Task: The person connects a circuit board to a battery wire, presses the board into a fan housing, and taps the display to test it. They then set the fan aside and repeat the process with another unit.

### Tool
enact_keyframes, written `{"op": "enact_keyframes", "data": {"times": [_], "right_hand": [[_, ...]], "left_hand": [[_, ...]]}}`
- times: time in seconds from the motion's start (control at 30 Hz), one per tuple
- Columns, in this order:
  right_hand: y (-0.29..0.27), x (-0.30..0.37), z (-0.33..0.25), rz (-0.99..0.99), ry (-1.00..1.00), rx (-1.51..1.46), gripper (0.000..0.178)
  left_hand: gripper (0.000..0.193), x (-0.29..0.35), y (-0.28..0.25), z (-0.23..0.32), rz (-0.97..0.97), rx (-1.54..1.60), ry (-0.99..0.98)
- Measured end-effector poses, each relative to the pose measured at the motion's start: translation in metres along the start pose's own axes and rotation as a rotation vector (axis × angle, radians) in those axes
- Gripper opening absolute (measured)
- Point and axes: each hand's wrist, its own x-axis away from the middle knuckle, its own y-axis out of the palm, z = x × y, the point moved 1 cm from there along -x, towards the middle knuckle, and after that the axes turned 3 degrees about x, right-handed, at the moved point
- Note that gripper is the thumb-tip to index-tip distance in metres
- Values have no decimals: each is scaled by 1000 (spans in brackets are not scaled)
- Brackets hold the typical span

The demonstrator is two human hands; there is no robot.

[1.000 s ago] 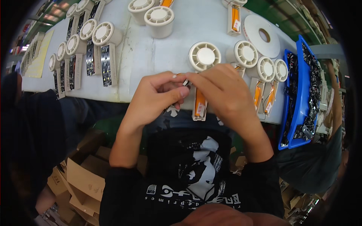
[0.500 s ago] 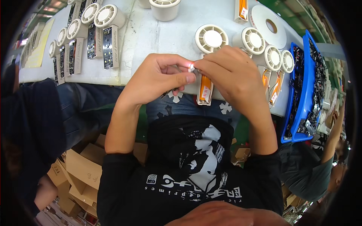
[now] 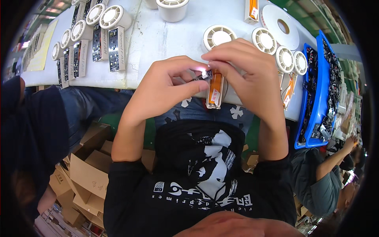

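Between thumb and fingers, my left hand [image 3: 160, 85] pinches a small dark circuit board [image 3: 200, 77]. A bright light glows on the board beside a small white part. My right hand [image 3: 248, 71] is curled over the board's far end, its thumb and forefinger close together; what sits between them is too small to make out. Just beneath the hands lies a handheld fan with a round white grille [image 3: 219, 37] and an opened handle. Inside that handle is an orange-wrapped battery [image 3: 215, 91] with a white label. My right hand partly covers the fan.
Several fans with dark boards in their handles [image 3: 115, 49] stand at the left. More fans [image 3: 285, 59] lie at the right, near a white tape roll [image 3: 281, 27]. A blue bin [image 3: 312, 118] of dark parts stands at the right edge. Co-workers sit on both sides.
My left hand has tilted and lowered slightly, bringing the board into clearer view. My right fingers have lifted and loosened somewhat. The light looks brighter.
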Motion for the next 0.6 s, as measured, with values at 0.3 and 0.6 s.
{"op": "enact_keyframes", "data": {"times": [0.3, 0.6], "right_hand": [[8, 10, 0, 64, 272, -148, 16], [20, 16, -1, 205, -91, 241, 22]], "left_hand": [[32, 3, 10, -18, 109, 548, -81], [32, 1, 15, -18, 155, 594, -71]]}}
